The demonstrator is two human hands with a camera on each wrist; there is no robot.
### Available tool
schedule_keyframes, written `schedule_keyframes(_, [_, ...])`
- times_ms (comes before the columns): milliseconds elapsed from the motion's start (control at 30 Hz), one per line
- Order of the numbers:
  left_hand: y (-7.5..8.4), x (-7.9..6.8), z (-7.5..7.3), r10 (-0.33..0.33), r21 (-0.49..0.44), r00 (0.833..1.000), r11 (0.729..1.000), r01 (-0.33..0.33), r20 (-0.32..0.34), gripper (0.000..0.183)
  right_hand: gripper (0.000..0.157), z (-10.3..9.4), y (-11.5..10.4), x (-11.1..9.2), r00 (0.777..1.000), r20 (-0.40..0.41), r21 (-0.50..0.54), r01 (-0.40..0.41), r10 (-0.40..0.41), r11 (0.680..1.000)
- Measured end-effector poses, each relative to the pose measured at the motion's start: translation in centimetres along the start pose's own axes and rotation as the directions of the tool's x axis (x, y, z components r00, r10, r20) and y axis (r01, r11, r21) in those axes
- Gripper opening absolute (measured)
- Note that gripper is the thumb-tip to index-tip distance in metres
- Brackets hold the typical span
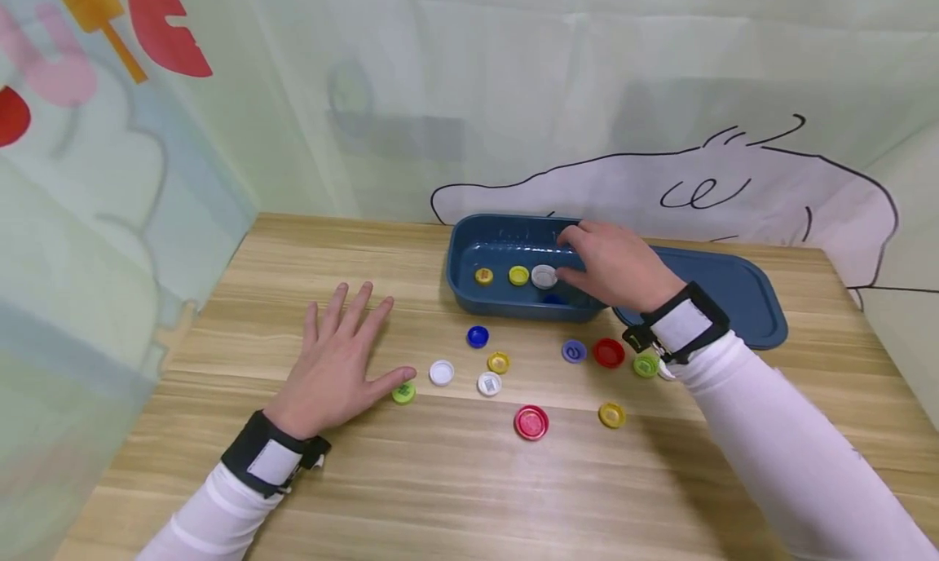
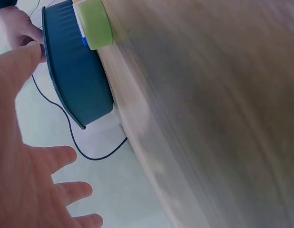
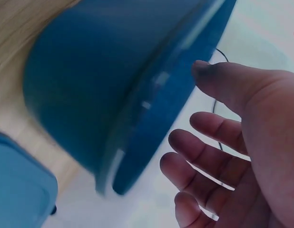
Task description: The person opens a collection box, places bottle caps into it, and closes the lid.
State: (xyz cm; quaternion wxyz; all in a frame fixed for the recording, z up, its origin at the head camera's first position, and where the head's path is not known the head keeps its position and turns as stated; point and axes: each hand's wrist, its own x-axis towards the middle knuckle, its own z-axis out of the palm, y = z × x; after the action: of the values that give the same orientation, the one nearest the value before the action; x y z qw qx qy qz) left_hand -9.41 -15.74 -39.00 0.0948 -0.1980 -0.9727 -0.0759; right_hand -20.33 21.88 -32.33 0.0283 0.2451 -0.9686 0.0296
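Note:
My right hand (image 1: 612, 263) is over the right part of a blue plastic box (image 1: 506, 307). Its thumb and fingers are apart with nothing between them, as the right wrist view shows. Inside the box lie an orange-yellow bottle cap (image 1: 483, 276), a yellow cap (image 1: 518, 276) and a whitish cap (image 1: 544, 276); the thumb tip overlaps the whitish one's edge in the head view. My left hand (image 1: 330, 373) is spread at the table's left, palm down, holding nothing. By its thumb is a light green cap (image 1: 403, 393), which looms large in the left wrist view.
A flat blue lid (image 1: 741, 300) lies right of the box, partly behind my right wrist. On the wooden table (image 1: 411, 488) are several more caps, among them a blue one (image 1: 478, 337), a red one (image 1: 609, 352) and a pinkish-red one (image 1: 531, 422). A printed curtain (image 1: 513, 72) hangs behind.

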Motion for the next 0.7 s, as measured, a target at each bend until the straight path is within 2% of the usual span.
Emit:
schedule_keyframes(167, [0.1, 0.0, 0.0, -0.002, 0.009, 1.0, 1.0, 0.002, 0.006, 0.097, 0.048, -1.5, 0.5, -2.1, 0.999, -0.04, -0.006, -0.002, 0.002, 1.0])
schedule_keyframes(400, [0.1, 0.1, -0.1, 0.007, -0.005, 1.0, 1.0, -0.007, 0.019, 0.096, 0.049, -3.4, 1.3, -6.8, 0.999, -0.048, 0.003, -0.014, 0.014, 1.0])
schedule_keyframes(700, [0.0, 0.4, -0.1, 0.015, -0.02, 1.0, 1.0, -0.015, 0.012, 0.097, 0.057, -4.2, 3.8, -13.7, 0.994, 0.007, 0.003, -0.11, 0.11, 0.994])
